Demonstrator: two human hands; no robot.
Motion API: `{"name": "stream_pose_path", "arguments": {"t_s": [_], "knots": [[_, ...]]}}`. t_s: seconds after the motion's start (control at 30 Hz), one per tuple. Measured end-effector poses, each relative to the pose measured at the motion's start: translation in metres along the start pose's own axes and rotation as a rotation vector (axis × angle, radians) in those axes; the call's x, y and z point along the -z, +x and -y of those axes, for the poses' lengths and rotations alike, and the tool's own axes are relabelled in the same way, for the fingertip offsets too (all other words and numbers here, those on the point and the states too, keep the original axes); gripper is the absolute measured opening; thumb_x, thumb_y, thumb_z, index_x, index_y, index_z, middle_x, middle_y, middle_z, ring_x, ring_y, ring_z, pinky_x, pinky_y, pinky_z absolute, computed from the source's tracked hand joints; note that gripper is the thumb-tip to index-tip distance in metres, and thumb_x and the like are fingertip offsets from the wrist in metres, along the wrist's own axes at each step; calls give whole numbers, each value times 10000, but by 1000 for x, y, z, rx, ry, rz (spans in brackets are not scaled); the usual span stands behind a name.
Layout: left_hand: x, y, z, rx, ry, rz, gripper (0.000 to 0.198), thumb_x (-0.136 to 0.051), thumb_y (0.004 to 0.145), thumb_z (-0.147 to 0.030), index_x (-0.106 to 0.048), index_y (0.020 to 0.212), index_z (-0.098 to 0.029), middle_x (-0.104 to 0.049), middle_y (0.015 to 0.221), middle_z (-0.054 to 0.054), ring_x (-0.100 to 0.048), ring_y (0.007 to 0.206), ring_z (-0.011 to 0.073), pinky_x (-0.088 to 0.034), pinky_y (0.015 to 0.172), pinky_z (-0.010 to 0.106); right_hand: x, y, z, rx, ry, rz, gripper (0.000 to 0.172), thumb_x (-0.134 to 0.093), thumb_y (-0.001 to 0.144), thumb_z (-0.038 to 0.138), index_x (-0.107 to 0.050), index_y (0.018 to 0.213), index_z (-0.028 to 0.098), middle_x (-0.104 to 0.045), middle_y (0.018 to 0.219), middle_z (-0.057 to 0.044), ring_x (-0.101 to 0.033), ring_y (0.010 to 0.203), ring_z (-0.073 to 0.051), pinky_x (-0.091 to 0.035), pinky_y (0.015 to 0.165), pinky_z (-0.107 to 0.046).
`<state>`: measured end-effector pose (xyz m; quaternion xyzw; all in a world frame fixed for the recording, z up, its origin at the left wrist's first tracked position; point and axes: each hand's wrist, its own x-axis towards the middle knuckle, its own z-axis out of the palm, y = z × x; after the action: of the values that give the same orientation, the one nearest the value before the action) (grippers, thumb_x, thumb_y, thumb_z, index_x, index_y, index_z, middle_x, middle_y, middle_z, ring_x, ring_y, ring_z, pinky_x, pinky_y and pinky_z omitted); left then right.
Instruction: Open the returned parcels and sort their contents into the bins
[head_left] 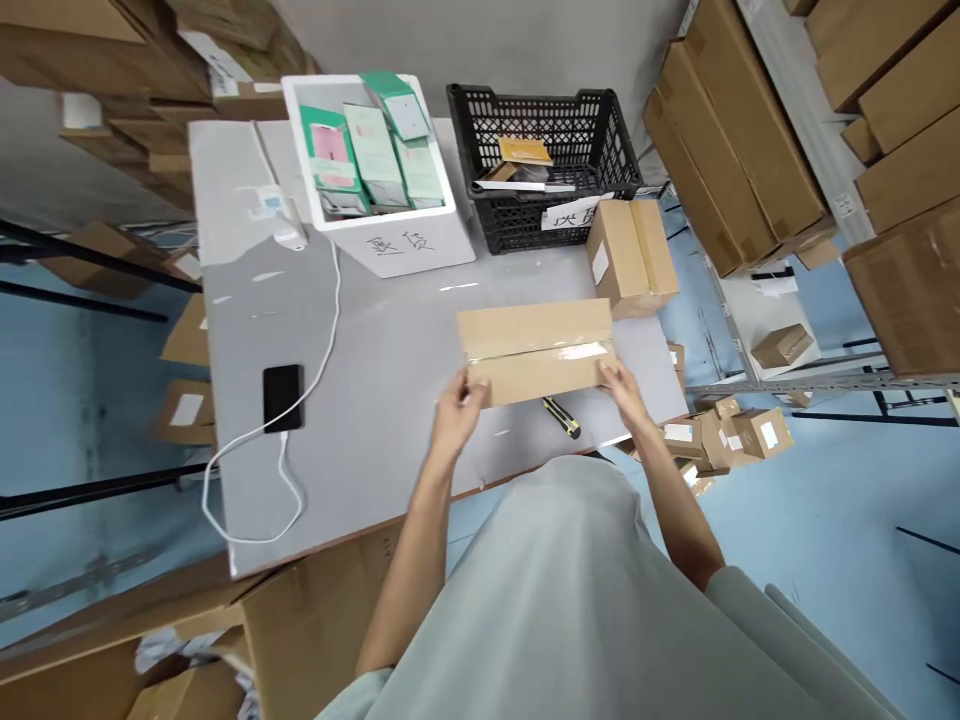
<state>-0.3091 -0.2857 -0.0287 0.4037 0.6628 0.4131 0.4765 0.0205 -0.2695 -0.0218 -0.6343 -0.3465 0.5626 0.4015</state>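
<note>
A flat brown cardboard box [536, 352] with clear tape along its middle seam is held level between my hands, over the front right part of the grey table [390, 400]. My left hand [459, 405] grips its left end near the front corner, thumb on top. At the right end my right hand [619, 385] pinches the near corner, thumb on top as well. The fingers beneath the box are hidden. Just in front of the box lies a yellow and black box cutter [561, 417], partly covered by the box edge.
Behind stand a white foam box [405, 240] with green and white packets and a black crate [517, 225]. A taped carton [634, 260] sits at the table's right. A phone [283, 398] with a white cable lies left. Shelves of cartons [735, 140] flank the right.
</note>
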Motion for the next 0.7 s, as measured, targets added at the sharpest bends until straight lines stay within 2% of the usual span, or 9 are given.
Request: {"name": "stream_pose_path", "arguments": {"t_s": [0.07,0.17,0.27,0.37,0.47,0.53,0.6,0.7], "knots": [[-55,-9,-11,3,-2,118,579,-723,945,-467,-766,1445,-179,-841,1422,121,-796,1269,312,-626,1129,406,60,0,4,-13,-5,-149,806,-862,850,745,-752,1501,282,-771,1577,-117,-698,1495,-385,-681,1133,-512],[-136,-19,-23,53,75,243,551,-787,927,-424,-782,1443,-232,-892,1218,93,-824,1207,328,-619,1080,394,145,4,6,-49,-9,-293,758,-900,799,688,-786,1422,270,-800,1520,-122,-739,1429,-376,-713,1078,-525],[-209,-20,-34,87,226,338,455,-779,952,-386,-796,1389,-264,-895,1092,89,-837,1157,344,-595,1067,395,216,21,10,-73,-22,-349,682,-919,774,624,-816,1338,253,-835,1430,-122,-760,1372,-379,-731,1037,-542],[-275,-16,-47,122,358,391,430,-717,999,-349,-767,1404,-213,-885,1098,142,-832,1146,378,-584,1054,423,273,56,18,-90,-43,-360,618,-908,756,560,-831,1286,251,-850,1377,-100,-759,1342,-362,-740,1001,-513],[-333,-20,-56,152,341,404,495,-717,990,-297,-701,1472,-186,-873,1206,175,-822,1168,378,-584,1046,429,316,105,33,-89,-84,-374,555,-834,780,483,-829,1280,242,-842,1379,-90,-751,1320,-320,-739,954,-454],[-363,-28,-59,180,272,398,566,-742,968,-281,-651,1521,-202,-863,1273,171,-820,1182,367,-591,1042,430,333,140,45,-88,-120,-371,535,-785,782,434,-828,1278,237,-843,1350,-87,-746,1289,-299,-730,909,-411],[-382,-38,-58,213,181,389,646,-778,950,-301,-600,1568,-231,-862,1289,150,-824,1191,355,-601,1051,433,342,170,58,-77,-161,-323,513,-762,780,408,-838,1257,235,-851,1298,-83,-745,1246,-289,-715,870,-377],[-392,-55,-52,230,44,395,722,-837,932,-362,-563,1593,-265,-864,1294,135,-816,1271,350,-607,1105,447,342,198,77,-49,-239,-219,464,-779,772,392,-867,1192,216,-866,1197,-80,-749,1168,-282,-692,847,-348]]}}
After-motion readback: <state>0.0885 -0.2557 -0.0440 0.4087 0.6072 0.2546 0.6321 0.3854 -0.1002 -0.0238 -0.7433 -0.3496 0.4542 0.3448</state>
